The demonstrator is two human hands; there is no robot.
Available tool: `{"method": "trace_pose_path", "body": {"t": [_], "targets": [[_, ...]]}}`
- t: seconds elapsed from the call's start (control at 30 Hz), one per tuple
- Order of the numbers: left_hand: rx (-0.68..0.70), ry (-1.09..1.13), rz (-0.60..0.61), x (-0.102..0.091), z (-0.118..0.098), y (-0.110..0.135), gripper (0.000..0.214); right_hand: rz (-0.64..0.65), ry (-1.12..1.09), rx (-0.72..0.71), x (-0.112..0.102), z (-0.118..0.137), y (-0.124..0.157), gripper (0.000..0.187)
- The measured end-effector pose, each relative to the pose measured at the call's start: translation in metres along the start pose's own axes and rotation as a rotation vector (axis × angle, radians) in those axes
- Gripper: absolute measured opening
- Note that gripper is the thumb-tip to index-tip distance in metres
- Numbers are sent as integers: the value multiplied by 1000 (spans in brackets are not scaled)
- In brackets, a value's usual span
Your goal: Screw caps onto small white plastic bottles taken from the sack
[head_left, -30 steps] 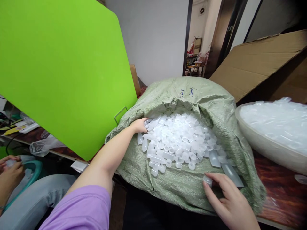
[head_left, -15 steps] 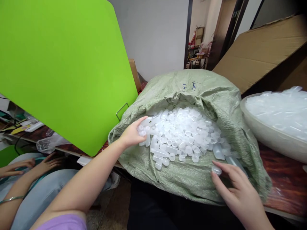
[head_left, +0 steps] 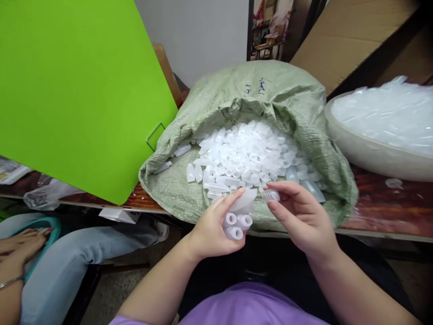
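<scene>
My left hand (head_left: 216, 225) is closed round several translucent plastic tubes (head_left: 235, 232), their open round ends facing me. In my right hand (head_left: 301, 216), a small clear ribbed plastic cap (head_left: 270, 195) is pinched between thumb and fingers. Both hands are close together over the front lip of a pale green woven sack (head_left: 189, 198). Inside its wide mouth lies a heap of whitish plastic tube pieces (head_left: 250, 149), some standing and some on their sides. A few loose pieces lie at the sack's left edge.
A large bowl (head_left: 379, 155) heaped with similar pieces stands right of the sack on the dark red table (head_left: 392, 212). Behind it leans a cardboard box flap (head_left: 352, 40). A bright green board (head_left: 77, 99) rises at left. Below it sits another person, hands (head_left: 25, 248) over a teal basin.
My left hand has come from the heap towards me, now full of tubes. My right hand has moved up and left beside it, still pinching the cap. The view has tilted downward.
</scene>
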State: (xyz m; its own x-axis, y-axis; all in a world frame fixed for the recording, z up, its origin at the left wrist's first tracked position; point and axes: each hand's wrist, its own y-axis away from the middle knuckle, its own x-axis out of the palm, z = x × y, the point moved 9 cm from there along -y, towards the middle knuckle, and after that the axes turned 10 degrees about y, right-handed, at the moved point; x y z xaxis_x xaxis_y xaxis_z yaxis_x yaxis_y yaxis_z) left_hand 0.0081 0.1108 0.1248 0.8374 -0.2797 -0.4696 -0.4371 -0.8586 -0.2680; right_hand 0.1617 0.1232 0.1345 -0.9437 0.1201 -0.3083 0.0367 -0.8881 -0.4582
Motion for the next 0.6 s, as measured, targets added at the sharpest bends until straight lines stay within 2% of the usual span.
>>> {"method": "trace_pose_path", "body": {"t": [0.1,0.2,0.27,0.4,0.6], "targets": [[97,-208,49,8,-5,-10,86,-48,114,-46,-4,1,-11,25],[141,-336,94,14,-4,-16,84,67,191,-19,6,-10,-15,20],[160,-382,89,16,-3,-17,83,153,133,55,15,-20,-13,20],[171,-438,73,18,-1,-19,80,223,-15,171,21,-28,-7,29],[178,-355,122,26,0,-20,83,332,34,265,22,-22,-4,30]]}}
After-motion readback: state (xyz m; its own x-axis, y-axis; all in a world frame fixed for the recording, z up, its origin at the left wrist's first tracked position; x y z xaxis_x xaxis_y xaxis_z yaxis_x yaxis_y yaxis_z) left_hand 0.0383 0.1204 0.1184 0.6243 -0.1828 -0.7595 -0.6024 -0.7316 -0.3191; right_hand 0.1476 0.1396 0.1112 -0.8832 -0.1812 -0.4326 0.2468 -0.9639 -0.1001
